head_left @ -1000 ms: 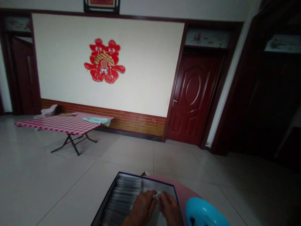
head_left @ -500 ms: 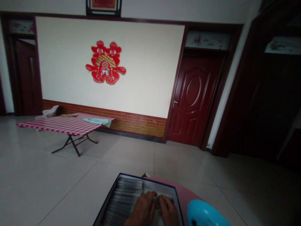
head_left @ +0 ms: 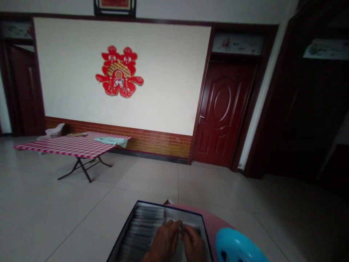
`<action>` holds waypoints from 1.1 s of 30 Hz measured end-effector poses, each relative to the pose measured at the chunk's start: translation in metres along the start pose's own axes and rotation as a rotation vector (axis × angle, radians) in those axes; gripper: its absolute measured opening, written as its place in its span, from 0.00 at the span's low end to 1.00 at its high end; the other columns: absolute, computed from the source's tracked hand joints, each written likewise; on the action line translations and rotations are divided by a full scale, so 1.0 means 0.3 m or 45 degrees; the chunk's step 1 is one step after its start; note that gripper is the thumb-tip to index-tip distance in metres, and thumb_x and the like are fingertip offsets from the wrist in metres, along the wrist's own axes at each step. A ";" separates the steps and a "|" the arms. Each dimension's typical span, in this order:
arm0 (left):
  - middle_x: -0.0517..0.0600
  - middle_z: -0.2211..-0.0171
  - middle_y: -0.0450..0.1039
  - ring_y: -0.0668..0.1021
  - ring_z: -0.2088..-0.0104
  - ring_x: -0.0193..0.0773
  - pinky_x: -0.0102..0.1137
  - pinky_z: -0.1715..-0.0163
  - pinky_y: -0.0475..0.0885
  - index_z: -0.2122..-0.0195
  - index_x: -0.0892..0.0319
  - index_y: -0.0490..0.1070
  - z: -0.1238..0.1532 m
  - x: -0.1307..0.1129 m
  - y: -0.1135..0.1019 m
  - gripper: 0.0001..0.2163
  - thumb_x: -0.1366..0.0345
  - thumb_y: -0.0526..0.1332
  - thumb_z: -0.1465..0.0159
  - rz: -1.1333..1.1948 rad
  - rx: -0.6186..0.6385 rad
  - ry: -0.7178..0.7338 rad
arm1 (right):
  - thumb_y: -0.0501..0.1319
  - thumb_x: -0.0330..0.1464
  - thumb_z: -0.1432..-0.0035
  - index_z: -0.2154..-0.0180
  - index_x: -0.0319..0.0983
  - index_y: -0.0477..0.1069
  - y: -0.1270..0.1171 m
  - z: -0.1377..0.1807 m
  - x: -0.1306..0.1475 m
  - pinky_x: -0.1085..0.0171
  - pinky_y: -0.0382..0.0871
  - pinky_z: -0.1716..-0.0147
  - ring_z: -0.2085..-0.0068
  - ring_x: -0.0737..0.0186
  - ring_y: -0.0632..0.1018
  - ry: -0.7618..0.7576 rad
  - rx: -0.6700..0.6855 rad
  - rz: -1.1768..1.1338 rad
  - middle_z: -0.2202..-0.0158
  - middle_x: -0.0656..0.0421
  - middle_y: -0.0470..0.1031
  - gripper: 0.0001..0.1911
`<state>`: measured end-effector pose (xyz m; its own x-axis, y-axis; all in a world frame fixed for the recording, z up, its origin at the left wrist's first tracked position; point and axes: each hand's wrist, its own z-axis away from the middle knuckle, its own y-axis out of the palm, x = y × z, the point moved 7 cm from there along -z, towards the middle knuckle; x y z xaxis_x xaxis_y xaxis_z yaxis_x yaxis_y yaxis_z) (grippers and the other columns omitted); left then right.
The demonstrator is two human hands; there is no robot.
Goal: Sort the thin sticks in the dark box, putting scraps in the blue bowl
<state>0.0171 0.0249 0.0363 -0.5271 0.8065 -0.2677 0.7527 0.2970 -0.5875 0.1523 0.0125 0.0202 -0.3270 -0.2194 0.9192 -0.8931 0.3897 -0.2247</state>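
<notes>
Right of the hands point(head_left: 163, 240) sits a smooth, glossy blue plastic shell point(head_left: 237, 245). Under them, a matt card box point(head_left: 188, 218) holds rows of shiny metal pieces point(head_left: 144, 227). Beyond them lie polished floor tiles point(head_left: 152, 182).

The left hand point(head_left: 163, 243) and right hand point(head_left: 193, 245) reach forward side by side, knuckles curved and palms down. Their fingertips point(head_left: 178, 226) curl inward, almost meeting between them.

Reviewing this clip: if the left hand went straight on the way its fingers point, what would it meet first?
Probably the right hand, just ahead of the left hand over the box; depth is unclear, so they may already touch.
</notes>
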 end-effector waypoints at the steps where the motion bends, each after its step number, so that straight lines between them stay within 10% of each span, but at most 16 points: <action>1: 0.52 0.66 0.77 0.80 0.69 0.37 0.28 0.68 0.76 0.49 0.56 0.69 0.000 0.002 -0.001 0.16 0.71 0.49 0.34 0.006 0.002 -0.002 | 0.57 0.41 0.49 0.65 0.40 0.79 0.002 0.004 0.007 0.57 0.75 0.58 0.61 0.50 0.81 -0.016 0.002 0.001 0.63 0.50 0.82 0.16; 18: 0.50 0.63 0.78 0.81 0.65 0.36 0.25 0.66 0.76 0.47 0.52 0.67 0.000 0.038 0.005 0.13 0.64 0.49 0.30 0.093 -0.033 0.020 | 0.54 0.34 0.41 0.59 0.39 0.77 -0.037 0.016 0.101 0.62 0.74 0.59 0.60 0.55 0.81 -0.145 -0.121 0.144 0.61 0.51 0.81 0.14; 24: 0.50 0.62 0.77 0.82 0.65 0.36 0.25 0.67 0.77 0.48 0.53 0.65 0.003 0.032 0.006 0.13 0.62 0.47 0.28 0.064 -0.034 0.070 | 0.53 0.36 0.42 0.61 0.39 0.78 -0.297 -0.017 0.088 0.61 0.72 0.56 0.58 0.55 0.80 -0.062 -0.177 0.324 0.60 0.52 0.81 0.16; 33: 0.50 0.65 0.77 0.81 0.68 0.35 0.26 0.69 0.76 0.48 0.53 0.65 -0.001 0.021 0.015 0.13 0.62 0.46 0.28 0.073 -0.007 0.068 | 0.53 0.30 0.46 0.64 0.39 0.80 -0.688 -0.012 -0.221 0.60 0.69 0.55 0.58 0.52 0.80 0.180 0.044 1.150 0.62 0.50 0.82 0.16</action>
<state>0.0172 0.0314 0.0322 -0.4610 0.8486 -0.2596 0.7834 0.2519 -0.5681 0.3593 -0.0501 0.0069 -0.8670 0.2681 0.4200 -0.3257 0.3328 -0.8850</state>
